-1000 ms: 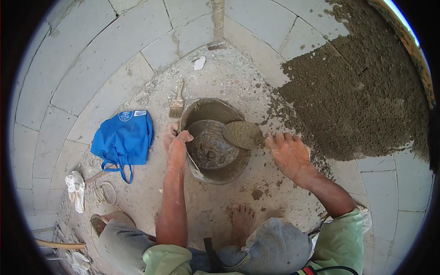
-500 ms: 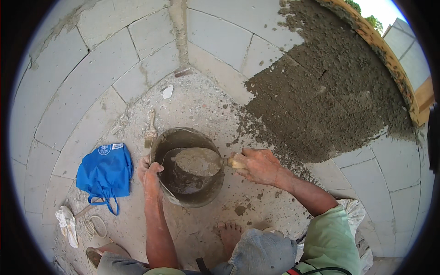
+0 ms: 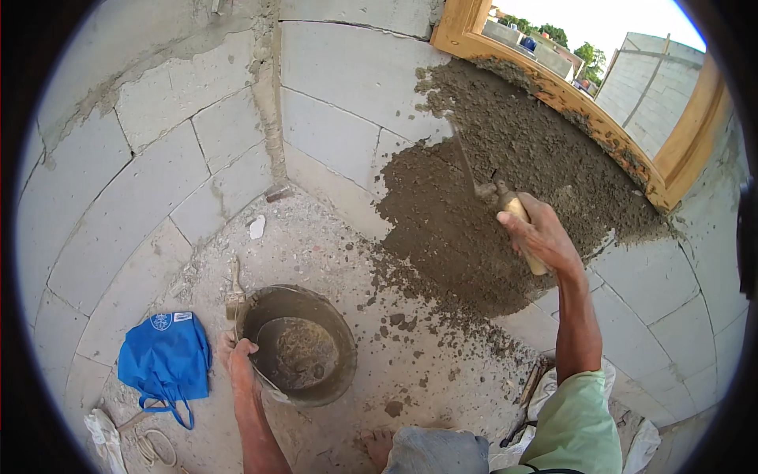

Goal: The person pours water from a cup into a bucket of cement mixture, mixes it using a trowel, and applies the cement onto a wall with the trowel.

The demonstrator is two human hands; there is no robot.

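1. Mortar-smeared trowel with a rounded, pale wooden handle (image 3: 512,207), raised against a broad patch of coarse, dark grey wet mortar (image 3: 426,197) on a wall of pale grey blocks (image 3: 332,118).
2. Wrapped firmly around that handle: the bare right-hand grip (image 3: 546,235), thumb laid along the near side, wrist below and slightly to the right.
3. Long axis on a slant, from handle butt at lower right to blade tip at upper left; blade reaching up and leftward from the knuckles, seen almost edge-on. Apparently touching the mortar, though impossible to tell at this angle whether pressed flat or angled on one edge.
4. Down and to the left, well apart from the trowel: a round, dark grey, mortar-caked bucket (image 3: 341,365), standing on the dusty concrete floor (image 3: 450,387), mouth upward, with wet mortar (image 3: 304,353) at the bottom.
5. Closed at the bucket's left rim, thumb uppermost: the left-hand grip (image 3: 237,357), far nearer to the bucket than the right.
6. Above and to the right of the trowel, along the mortar's upper edge: a yellow-brown wooden window frame (image 3: 649,180).
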